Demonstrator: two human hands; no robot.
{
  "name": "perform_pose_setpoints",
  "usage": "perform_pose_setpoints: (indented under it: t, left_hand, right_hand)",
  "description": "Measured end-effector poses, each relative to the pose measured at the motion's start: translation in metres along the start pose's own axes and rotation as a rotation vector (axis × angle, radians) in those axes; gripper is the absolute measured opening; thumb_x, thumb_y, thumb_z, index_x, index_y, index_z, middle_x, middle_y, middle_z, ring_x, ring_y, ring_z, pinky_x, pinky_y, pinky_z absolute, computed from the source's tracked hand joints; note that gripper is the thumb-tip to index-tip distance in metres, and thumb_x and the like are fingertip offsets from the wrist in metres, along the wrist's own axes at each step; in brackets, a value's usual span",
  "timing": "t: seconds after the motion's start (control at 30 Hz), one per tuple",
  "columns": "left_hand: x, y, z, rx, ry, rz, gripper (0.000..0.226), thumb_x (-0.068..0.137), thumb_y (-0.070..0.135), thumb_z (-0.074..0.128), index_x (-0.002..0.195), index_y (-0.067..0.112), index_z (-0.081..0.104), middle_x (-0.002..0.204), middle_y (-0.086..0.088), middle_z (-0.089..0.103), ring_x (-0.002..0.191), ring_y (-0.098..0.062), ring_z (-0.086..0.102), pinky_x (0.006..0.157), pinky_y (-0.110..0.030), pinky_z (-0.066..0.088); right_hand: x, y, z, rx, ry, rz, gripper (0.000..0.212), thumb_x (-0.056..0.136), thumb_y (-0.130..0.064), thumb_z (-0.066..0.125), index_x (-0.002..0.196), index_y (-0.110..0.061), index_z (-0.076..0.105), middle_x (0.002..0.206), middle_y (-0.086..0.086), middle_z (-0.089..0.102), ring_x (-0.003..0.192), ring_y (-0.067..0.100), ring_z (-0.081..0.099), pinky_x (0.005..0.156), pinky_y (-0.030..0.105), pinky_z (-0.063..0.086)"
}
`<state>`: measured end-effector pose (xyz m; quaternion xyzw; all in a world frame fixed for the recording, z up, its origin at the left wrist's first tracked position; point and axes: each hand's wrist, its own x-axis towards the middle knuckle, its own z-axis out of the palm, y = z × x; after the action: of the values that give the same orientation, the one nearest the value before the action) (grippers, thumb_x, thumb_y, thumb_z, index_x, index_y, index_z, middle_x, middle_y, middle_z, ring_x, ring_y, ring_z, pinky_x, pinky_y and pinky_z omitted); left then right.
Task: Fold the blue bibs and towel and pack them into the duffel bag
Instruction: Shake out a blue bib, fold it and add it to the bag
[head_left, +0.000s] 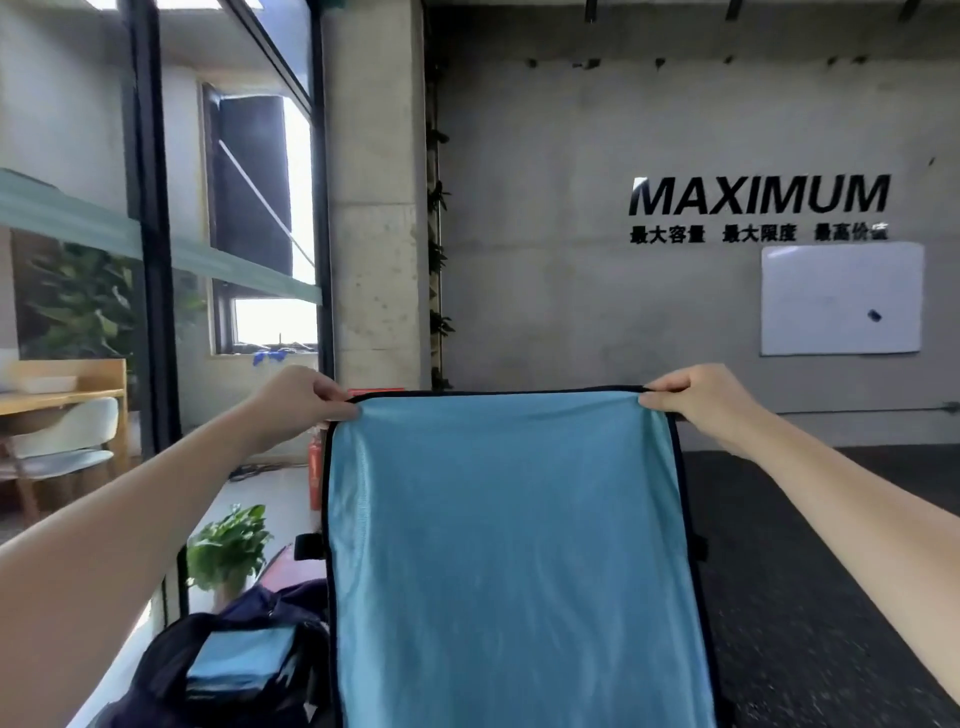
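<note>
Concrete wall and whiteboard (840, 299) face you. Your left hand (298, 397) and right hand (698, 395) each pinch a top corner of the blue cloth (509, 545), hanging it flat for folding; the duffel bag (223, 670) sits open lower left, folded blue pieces inside.

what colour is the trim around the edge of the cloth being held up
Black, or very dark, edging on the light blue cloth; head view.
</note>
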<state>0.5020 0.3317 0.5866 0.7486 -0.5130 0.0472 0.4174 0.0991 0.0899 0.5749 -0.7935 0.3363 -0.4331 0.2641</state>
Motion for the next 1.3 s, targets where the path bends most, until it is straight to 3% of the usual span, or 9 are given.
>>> perform_pose_setpoints:
  t: [0.07,0.23,0.4,0.53,0.63,0.7,0.97,1.07,1.3]
  left_hand:
    - [0.01,-0.025,0.019,0.023,-0.036,-0.021,0.006,0.08,0.023,0.084,0.08,0.018,0.081,0.077,0.001,0.076,0.074,-0.018,0.067,0.069,-0.027,0.051]
    - [0.038,-0.092,0.078,0.063,-0.152,-0.062,0.014,0.082,0.009,0.079,0.089,0.02,0.074,0.082,-0.01,0.073,0.069,-0.023,0.066,0.06,-0.026,0.055]
    - [0.078,-0.135,0.144,0.183,-0.227,-0.114,0.017,0.085,0.004,0.074,0.096,0.016,0.073,0.077,-0.002,0.063,0.065,-0.014,0.059,0.053,-0.013,0.038]
    - [0.124,-0.147,0.179,0.192,-0.207,-0.272,0.008,0.075,0.012,0.073,0.081,0.006,0.073,0.066,-0.003,0.066,0.055,-0.016,0.062,0.054,-0.019,0.048]
    - [0.161,-0.145,0.198,0.204,-0.123,-0.258,0.019,0.075,0.013,0.067,0.091,0.008,0.076,0.093,-0.009,0.073,0.09,-0.028,0.069,0.084,-0.035,0.058]
    - [0.182,-0.132,0.197,0.257,-0.004,-0.185,0.016,0.087,0.014,0.066,0.098,0.008,0.076,0.1,-0.011,0.073,0.096,-0.032,0.067,0.089,-0.039,0.056]
    - [0.218,-0.061,0.123,0.039,0.421,0.086,0.034,0.09,0.041,0.07,0.092,0.007,0.074,0.087,-0.01,0.072,0.085,-0.028,0.065,0.081,-0.037,0.052]
    - [0.199,-0.044,0.102,0.033,0.509,0.165,0.04,0.092,0.046,0.066,0.086,0.007,0.071,0.082,-0.008,0.068,0.082,-0.026,0.06,0.078,-0.034,0.046]
    - [0.086,-0.089,0.128,0.093,0.358,0.132,0.016,0.084,0.03,0.079,0.088,0.017,0.071,0.086,0.002,0.068,0.083,-0.018,0.061,0.072,-0.024,0.043]
  right_hand:
    - [0.011,0.02,0.02,-0.033,-0.039,0.037,0.012,0.083,-0.024,0.082,0.095,-0.023,0.08,0.095,-0.007,0.076,0.096,0.02,0.069,0.099,0.042,0.052]
    - [0.046,0.079,0.082,-0.126,-0.141,0.044,0.016,0.081,-0.022,0.084,0.092,-0.021,0.073,0.092,-0.005,0.073,0.089,0.012,0.067,0.074,0.025,0.047]
    - [0.092,0.139,0.14,-0.287,-0.275,0.087,0.014,0.086,-0.019,0.079,0.094,-0.026,0.07,0.096,-0.005,0.07,0.093,0.014,0.064,0.082,0.029,0.046]
    - [0.134,0.168,0.176,-0.242,-0.237,0.271,0.005,0.093,-0.009,0.067,0.097,-0.011,0.066,0.085,0.013,0.073,0.068,0.022,0.074,0.058,0.031,0.054]
    - [0.169,0.177,0.191,-0.166,-0.198,0.317,0.005,0.093,-0.004,0.064,0.095,-0.009,0.063,0.095,0.019,0.072,0.079,0.031,0.076,0.08,0.046,0.062]
    - [0.191,0.175,0.191,-0.218,-0.12,0.228,0.01,0.091,-0.009,0.069,0.082,-0.014,0.066,0.093,0.018,0.073,0.087,0.034,0.072,0.087,0.05,0.058]
    - [0.218,0.098,0.139,-0.096,0.371,-0.143,0.017,0.099,-0.019,0.057,0.111,-0.011,0.065,0.101,-0.003,0.062,0.092,0.012,0.054,0.073,0.013,0.038]
    - [0.198,0.078,0.12,-0.025,0.386,-0.186,0.014,0.099,-0.021,0.058,0.109,-0.016,0.065,0.102,-0.006,0.063,0.092,0.009,0.056,0.065,-0.002,0.034]
    - [0.09,0.097,0.116,-0.061,0.153,-0.136,0.007,0.089,-0.022,0.074,0.095,-0.019,0.072,0.089,-0.008,0.071,0.08,0.001,0.063,0.067,0.013,0.042]
